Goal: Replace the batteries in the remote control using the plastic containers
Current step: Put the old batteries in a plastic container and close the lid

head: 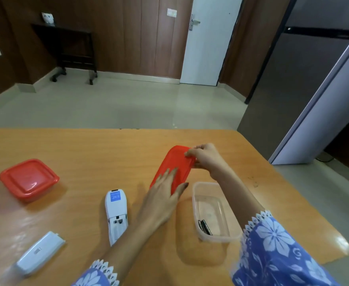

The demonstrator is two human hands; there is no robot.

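Here the red lid (175,162) sits pinched in right fingers (190,154).

Table (97,153), mid-right: red lid (175,164) between both hands. Right hand (205,158) pinches its far end; left hand (162,200) lies flat-fingered on its near end. Just right of the lid, an open clear tub (196,205) with dark batteries (205,227) at its near end. Remote (115,211) face down mid-table, battery bay open. Cover (40,251) at near-left corner. Closed red-topped box (29,179) by left edge.
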